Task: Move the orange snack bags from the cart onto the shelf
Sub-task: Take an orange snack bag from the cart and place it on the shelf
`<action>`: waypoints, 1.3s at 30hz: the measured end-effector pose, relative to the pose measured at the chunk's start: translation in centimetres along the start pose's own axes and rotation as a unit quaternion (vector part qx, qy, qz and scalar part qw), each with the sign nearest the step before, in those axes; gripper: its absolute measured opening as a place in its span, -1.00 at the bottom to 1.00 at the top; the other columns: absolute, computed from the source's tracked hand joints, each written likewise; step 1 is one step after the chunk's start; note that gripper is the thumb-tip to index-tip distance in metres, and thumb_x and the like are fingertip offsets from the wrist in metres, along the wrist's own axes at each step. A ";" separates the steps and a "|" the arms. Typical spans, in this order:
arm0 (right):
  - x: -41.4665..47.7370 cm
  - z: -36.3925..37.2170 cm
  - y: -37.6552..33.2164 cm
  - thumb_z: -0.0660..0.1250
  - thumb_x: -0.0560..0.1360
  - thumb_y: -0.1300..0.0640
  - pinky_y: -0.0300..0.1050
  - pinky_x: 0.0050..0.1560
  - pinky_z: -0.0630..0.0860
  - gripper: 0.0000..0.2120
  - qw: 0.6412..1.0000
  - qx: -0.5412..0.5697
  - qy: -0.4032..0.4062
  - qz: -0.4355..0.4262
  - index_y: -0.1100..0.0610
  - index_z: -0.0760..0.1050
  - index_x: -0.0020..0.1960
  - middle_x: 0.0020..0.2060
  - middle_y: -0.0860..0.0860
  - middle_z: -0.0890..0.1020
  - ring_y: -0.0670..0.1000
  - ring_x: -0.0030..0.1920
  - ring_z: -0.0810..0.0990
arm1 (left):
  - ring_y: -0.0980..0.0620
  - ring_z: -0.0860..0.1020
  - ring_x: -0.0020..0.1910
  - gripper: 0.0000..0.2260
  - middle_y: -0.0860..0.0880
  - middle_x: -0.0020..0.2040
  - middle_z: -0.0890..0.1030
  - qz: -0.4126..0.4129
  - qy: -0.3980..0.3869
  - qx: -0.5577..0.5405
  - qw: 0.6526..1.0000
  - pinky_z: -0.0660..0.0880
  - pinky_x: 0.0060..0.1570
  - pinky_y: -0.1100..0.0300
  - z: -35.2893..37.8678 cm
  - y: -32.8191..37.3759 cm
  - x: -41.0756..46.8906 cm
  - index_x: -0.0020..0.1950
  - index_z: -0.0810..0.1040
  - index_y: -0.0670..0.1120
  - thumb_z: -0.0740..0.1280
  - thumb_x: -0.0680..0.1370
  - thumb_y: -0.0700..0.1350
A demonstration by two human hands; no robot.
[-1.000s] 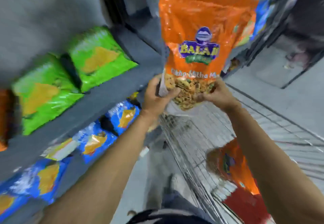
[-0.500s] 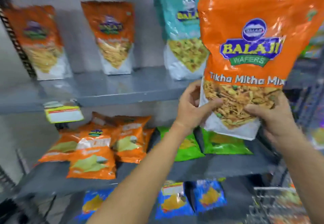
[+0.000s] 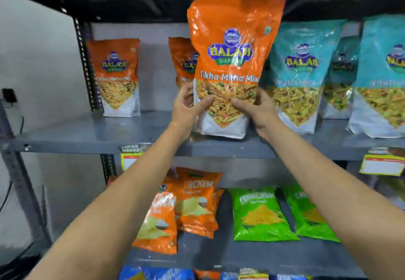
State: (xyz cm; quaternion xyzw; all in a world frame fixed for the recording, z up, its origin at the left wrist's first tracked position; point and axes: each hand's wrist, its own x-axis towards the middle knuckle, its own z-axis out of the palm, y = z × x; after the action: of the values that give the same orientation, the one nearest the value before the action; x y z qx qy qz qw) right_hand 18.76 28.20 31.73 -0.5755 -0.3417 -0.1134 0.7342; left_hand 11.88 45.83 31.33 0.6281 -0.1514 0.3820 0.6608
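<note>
An orange Tikha Mitha Mix snack bag (image 3: 230, 45) stands upright at the front of the grey metal shelf (image 3: 87, 135), its white bottom touching or just above the shelf surface. My left hand (image 3: 188, 106) grips its lower left edge and my right hand (image 3: 260, 108) grips its lower right edge. Two more orange bags stand further back on the same shelf: one at the left (image 3: 116, 76), another (image 3: 182, 60) partly hidden behind the held bag. The cart is out of view.
Teal snack bags (image 3: 300, 71) stand to the right on the same shelf. The shelf below holds orange chip bags (image 3: 192, 205) and green bags (image 3: 256, 214); blue bags lie lower still. Yellow price tags (image 3: 381, 165) hang on the shelf edge. A black upright post (image 3: 84, 60) bounds the left.
The view swung from the cart to face the shelf. Both hands carried the orange bag up and leftward, then lowered it onto the upper shelf in front of the other orange bags.
</note>
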 end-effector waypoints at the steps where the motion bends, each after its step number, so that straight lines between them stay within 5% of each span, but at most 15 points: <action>1: 0.8 0.5 1.1 0.52 0.29 0.37 -0.18 -0.01 0.62 -0.59 1.000 -0.003 -0.004 0.006 0.09 0.53 0.05 -0.04 0.03 0.67 -0.10 -0.10 0.66 | 0.07 0.62 -0.06 -0.66 -0.06 -0.01 0.62 -0.009 -0.005 0.020 1.000 0.57 0.02 0.08 -0.9 -0.7 0.8 0.02 0.50 0.03 0.48 0.35 -0.25; 7: 4.6 1.3 4.3 0.64 0.13 0.09 -0.22 -0.06 0.61 -0.49 0.998 -0.035 -0.021 0.055 -0.07 0.56 0.03 -0.05 -0.10 0.73 -0.08 0.04 0.68 | 0.11 0.58 0.05 -0.60 -0.04 0.13 0.58 -0.082 -0.046 0.050 0.994 0.58 -0.05 0.18 -2.8 -3.3 4.1 0.17 0.39 0.03 0.46 0.43 -0.22; 11: 5.4 1.3 5.0 0.65 0.12 0.05 -0.05 0.10 0.62 -0.40 0.998 -0.032 -0.033 0.053 -0.04 0.51 0.10 0.05 -0.03 0.69 -0.02 0.11 0.66 | 0.29 0.56 0.02 -0.57 0.09 0.11 0.55 -0.083 -0.055 0.078 0.992 0.57 -0.12 0.37 -2.9 -4.0 4.5 0.28 0.32 0.02 0.41 0.49 -0.15; 13: 5.0 1.3 5.1 0.62 0.18 0.03 0.06 0.19 0.58 -0.40 0.996 -0.070 -0.038 0.048 -0.01 0.46 0.15 0.10 0.01 0.66 -0.02 0.13 0.64 | 0.30 0.54 0.04 -0.51 0.09 0.16 0.53 -0.086 -0.057 0.110 0.989 0.54 -0.02 0.36 -2.8 -3.9 4.1 0.36 0.28 -0.02 0.39 0.50 -0.10; 15: 4.0 1.3 4.6 0.58 0.26 -0.03 0.11 0.23 0.55 -0.37 0.985 -0.172 -0.017 0.006 0.07 0.38 0.22 0.17 0.07 0.59 0.01 0.16 0.60 | 0.10 0.47 0.21 -0.42 -0.03 0.30 0.46 -0.056 -0.019 0.200 0.978 0.46 0.21 0.18 -2.6 -3.4 3.4 0.42 0.24 -0.08 0.41 0.48 -0.02; 17: 2.6 1.4 3.5 0.52 0.33 -0.09 0.12 0.20 0.51 -0.36 0.939 -0.324 0.045 -0.105 0.20 0.35 0.25 0.17 0.16 0.53 0.08 0.18 0.53 | -0.06 0.39 0.33 -0.38 -0.13 0.35 0.40 0.024 0.038 0.340 0.939 0.38 0.32 0.02 -2.3 -2.6 2.4 0.40 0.26 -0.14 0.41 0.45 0.04; 21: -1.1 1.2 0.9 0.32 0.47 -0.15 0.08 0.22 0.44 -0.45 0.780 -0.522 0.198 -0.284 0.25 0.44 0.26 0.27 0.22 0.51 0.20 0.25 0.50 | -0.11 0.43 0.31 -0.46 -0.13 0.33 0.45 0.189 0.096 0.506 0.836 0.36 0.28 0.00 -0.7 -0.4 -1.0 0.38 0.34 -0.14 0.28 0.45 0.06; 24: -6.4 -1.4 1.5 0.28 0.49 -0.16 0.17 0.26 0.41 -0.52 0.704 -0.581 0.254 -0.318 0.15 0.51 0.25 0.31 0.17 0.52 0.17 0.30 0.51 | -0.16 0.45 0.32 -0.48 -0.17 0.32 0.48 0.261 0.074 0.469 0.840 0.37 0.29 -0.03 1.0 -1.1 -4.7 0.35 0.39 -0.20 0.31 0.44 -0.01; 27: -13.8 -6.1 3.7 0.28 0.49 -0.14 0.32 0.33 0.32 -0.56 0.658 -0.652 0.258 -0.276 0.11 0.51 0.24 0.33 0.19 0.50 0.18 0.34 0.47 | -0.22 0.42 0.36 -0.49 -0.24 0.33 0.47 0.274 0.031 0.425 0.862 0.30 0.37 -0.16 3.0 -4.1 -10.0 0.35 0.38 -0.27 0.33 0.47 -0.05; 31: -25.0 -12.3 7.0 0.27 0.50 -0.14 0.40 0.31 0.32 -0.62 0.578 -0.767 0.223 -0.166 0.02 0.54 0.23 0.33 0.18 0.51 0.19 0.34 0.48 | -0.18 0.36 0.41 -0.55 -0.22 0.34 0.49 0.329 -0.061 0.448 0.829 0.13 0.43 -0.25 7.1 -9.6 -18.2 0.31 0.37 -0.12 0.34 0.46 -0.02; 39: -44.5 -21.6 8.4 0.26 0.51 -0.15 0.33 0.36 0.29 -0.56 0.536 -0.772 0.275 0.200 -0.01 0.46 0.33 0.41 0.18 0.42 0.23 0.39 0.41 | -0.17 0.34 0.42 -0.48 -0.19 0.37 0.45 0.189 -0.326 0.280 0.883 0.14 0.42 -0.31 21.2 -16.3 -32.6 0.32 0.31 -0.06 0.38 0.42 -0.01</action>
State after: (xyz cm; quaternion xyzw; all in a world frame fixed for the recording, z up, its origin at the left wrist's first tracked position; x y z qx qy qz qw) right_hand -1.40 0.79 -5.12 -0.9132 0.2211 -0.3359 0.0659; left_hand 7.59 16.82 1.04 0.8356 -0.3609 0.2999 0.2855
